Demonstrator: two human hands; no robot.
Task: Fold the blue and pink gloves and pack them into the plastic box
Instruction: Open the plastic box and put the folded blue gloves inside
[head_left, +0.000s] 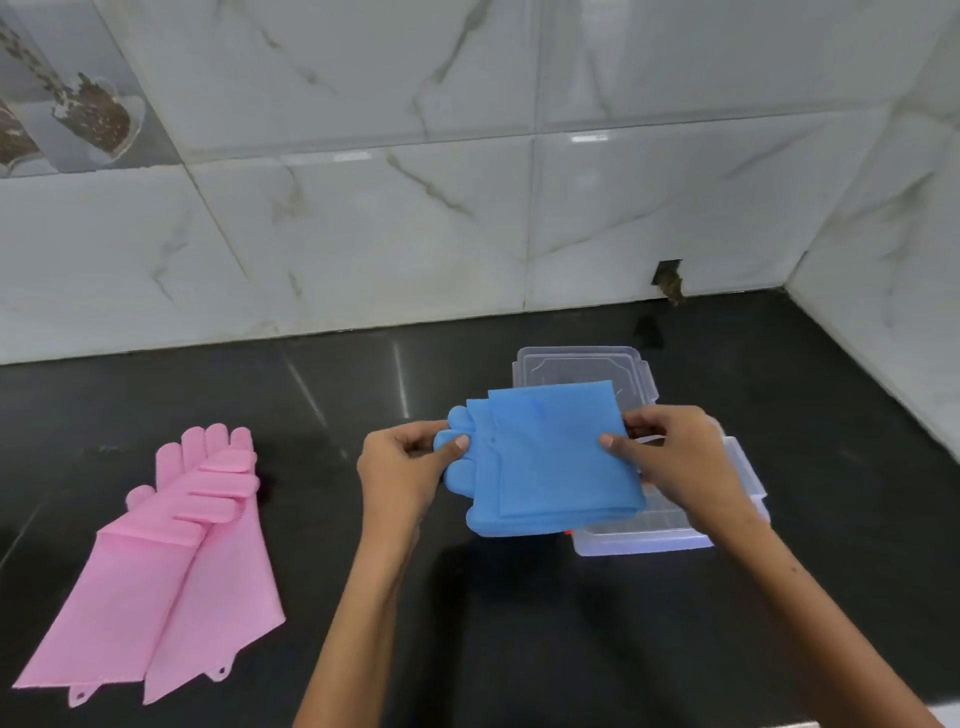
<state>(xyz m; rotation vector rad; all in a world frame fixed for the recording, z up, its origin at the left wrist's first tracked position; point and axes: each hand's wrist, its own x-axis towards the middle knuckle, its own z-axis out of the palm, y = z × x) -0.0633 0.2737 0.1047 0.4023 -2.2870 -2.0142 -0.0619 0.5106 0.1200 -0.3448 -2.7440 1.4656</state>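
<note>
The folded blue gloves (545, 457) are held in the air above the left part of the clear plastic box (670, 535). My left hand (400, 467) pinches their left side, at the fingertips end. Their right edge is pinched by my right hand (675, 457), which hangs over the box. The box's clear lid (582, 366) lies flat just behind it. The pink gloves (166, 561) lie unfolded on the black counter (363, 384) at the left, one overlapping the other, cuffs toward me.
A marble-tiled wall (415, 208) runs along the back of the counter and turns a corner at the right. A small dark hole (669, 280) shows in the wall base behind the lid.
</note>
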